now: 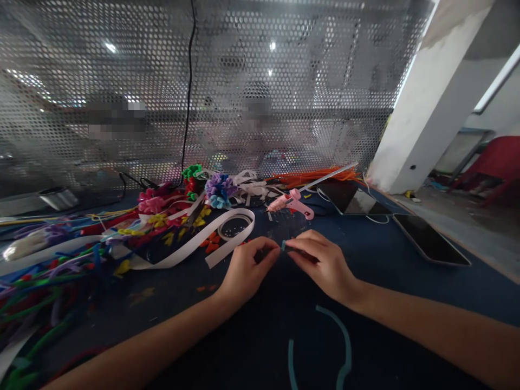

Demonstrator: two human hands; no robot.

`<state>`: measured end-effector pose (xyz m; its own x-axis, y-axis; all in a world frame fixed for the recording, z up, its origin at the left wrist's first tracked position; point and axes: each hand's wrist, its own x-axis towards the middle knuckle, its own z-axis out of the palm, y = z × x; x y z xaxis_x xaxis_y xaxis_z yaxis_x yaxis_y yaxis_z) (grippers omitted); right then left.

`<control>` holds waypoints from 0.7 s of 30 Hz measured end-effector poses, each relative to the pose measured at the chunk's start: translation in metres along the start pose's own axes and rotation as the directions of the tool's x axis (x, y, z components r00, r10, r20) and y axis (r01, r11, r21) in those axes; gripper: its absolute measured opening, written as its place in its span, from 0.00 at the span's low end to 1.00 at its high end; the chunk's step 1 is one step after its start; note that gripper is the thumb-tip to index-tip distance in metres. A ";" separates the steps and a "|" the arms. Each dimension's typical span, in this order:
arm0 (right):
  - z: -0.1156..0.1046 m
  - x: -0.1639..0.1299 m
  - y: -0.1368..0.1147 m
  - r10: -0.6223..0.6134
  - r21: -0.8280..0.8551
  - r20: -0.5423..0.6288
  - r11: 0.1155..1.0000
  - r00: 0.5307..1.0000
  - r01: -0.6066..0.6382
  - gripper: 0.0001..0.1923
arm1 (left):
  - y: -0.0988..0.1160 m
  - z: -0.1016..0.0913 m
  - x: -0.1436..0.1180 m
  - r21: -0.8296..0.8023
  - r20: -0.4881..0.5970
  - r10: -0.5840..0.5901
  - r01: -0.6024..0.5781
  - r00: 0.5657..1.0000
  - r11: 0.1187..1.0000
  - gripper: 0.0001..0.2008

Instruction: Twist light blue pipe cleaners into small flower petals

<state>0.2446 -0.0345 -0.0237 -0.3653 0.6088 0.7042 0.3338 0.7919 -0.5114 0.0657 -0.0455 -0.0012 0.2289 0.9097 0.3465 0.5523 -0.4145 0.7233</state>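
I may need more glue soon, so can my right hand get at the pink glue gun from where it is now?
Probably yes. The glue gun lies in the open just beyond the right hand, nothing between them. But that hand is pinching a teal pipe cleaner together with the left hand.

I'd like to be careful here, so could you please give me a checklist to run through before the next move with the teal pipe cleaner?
1. Left hand pinching the teal pipe cleaner: ok.
2. Right hand pinching it too: ok.
3. Glue gun apart from both hands: ok.
4. Glue gun hot: cannot tell.
5. White ribbon off the hands: ok.
6. Phone away from the work: ok.
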 end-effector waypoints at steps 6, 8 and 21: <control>-0.001 -0.001 -0.004 -0.025 -0.042 0.114 0.999 0.993 0.030 0.14 | 0.001 0.001 -0.003 0.038 -0.014 0.052 -0.051 0.999 0.998 0.05; -0.001 -0.001 -0.005 -0.015 -0.050 0.113 0.999 0.994 0.021 0.13 | 0.001 0.001 -0.004 0.062 -0.021 0.060 -0.059 0.998 0.996 0.05; -0.003 -0.001 -0.007 0.004 -0.056 -0.005 0.998 1.000 -0.004 0.10 | 0.005 0.004 -0.006 0.065 -0.001 0.081 -0.081 0.997 0.995 0.03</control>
<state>0.2450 -0.0409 -0.0190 -0.3599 0.6117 0.7044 0.3834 0.7853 -0.4861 0.0703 -0.0532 -0.0015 0.2723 0.8730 0.4046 0.5830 -0.4842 0.6524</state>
